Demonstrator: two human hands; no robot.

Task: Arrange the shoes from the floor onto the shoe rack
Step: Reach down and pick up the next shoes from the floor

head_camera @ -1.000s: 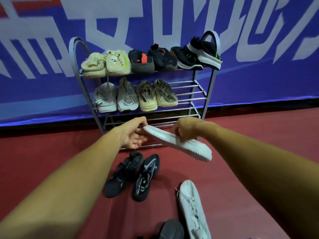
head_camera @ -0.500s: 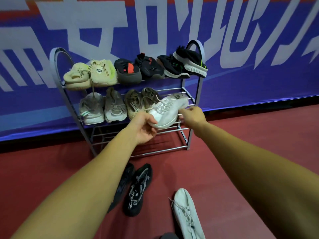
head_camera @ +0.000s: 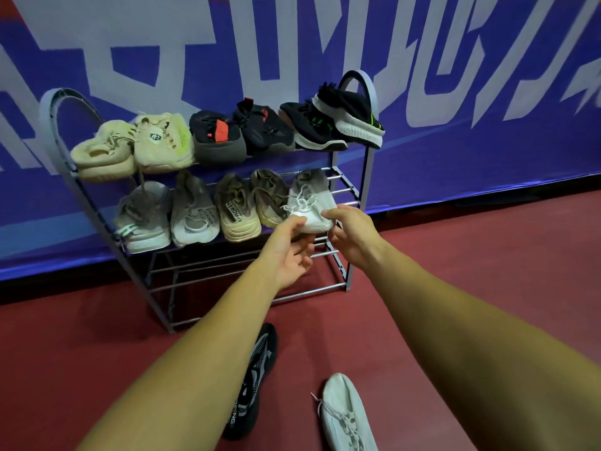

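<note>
Head view of a metal shoe rack [head_camera: 353, 190] standing on a red floor [head_camera: 455, 255] against a blue banner [head_camera: 487, 141] with large pale lettering. Top shelf, left to right: two cream shoes [head_camera: 136, 148]; a black shoe with a red insert [head_camera: 216, 138]; a second black shoe [head_camera: 263, 128]; two black shoes with white soles and green marks [head_camera: 328, 125], the rightmost tilted against the rack's curved end. Middle shelf, left to right: a grey-white shoe with a green stripe [head_camera: 143, 216]; a pale grey shoe [head_camera: 193, 213]; two tan shoes [head_camera: 250, 203], one bearing a lettered tab; a white laced shoe [head_camera: 310, 203] at the right end, lying on the shelf bars just beside the tan pair. Both hands meet at the near end of this white shoe; the left hand [head_camera: 289, 252] is palm-up beneath it, thumb touching its near edge and fingers loosely curled, not clamped; the right hand [head_camera: 353, 236] pinches its right near edge between thumb and fingers. The lower bars of the rack carry no shoes in the visible part. On the floor in front of the rack: a black shoe with white print [head_camera: 252, 385], partly hidden by the left forearm; a second white laced shoe [head_camera: 348, 415], well apart from the rack, near the bottom edge of the frame.
</note>
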